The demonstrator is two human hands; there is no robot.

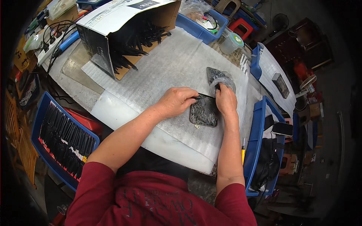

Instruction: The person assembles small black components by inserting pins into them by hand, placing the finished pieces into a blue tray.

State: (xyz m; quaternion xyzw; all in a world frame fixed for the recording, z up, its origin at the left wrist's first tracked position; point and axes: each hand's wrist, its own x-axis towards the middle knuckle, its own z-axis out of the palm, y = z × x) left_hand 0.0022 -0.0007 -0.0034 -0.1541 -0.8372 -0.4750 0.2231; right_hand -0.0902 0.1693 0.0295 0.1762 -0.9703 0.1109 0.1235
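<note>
A small black tray (204, 119) full of thin silvery pins or screws lies on the foam sheet between my hands. My left hand (177, 101) is closed in a pinch at the tray's upper left corner, on a thin dark piece whose kind I cannot make out. Just beyond the tray is a clear plastic bag (226, 80) of small dark parts. My right hand (227, 99) has its fingers curled together at the bag's mouth; what they hold is hidden.
White foam sheet (151, 75) covers the table. An open carton (92, 49) of black rod-like parts lies at the far left. Blue bins stand at the left (39, 141), far edge (196, 30) and right (252, 158). A lidded tub (231, 44) sits at the far right.
</note>
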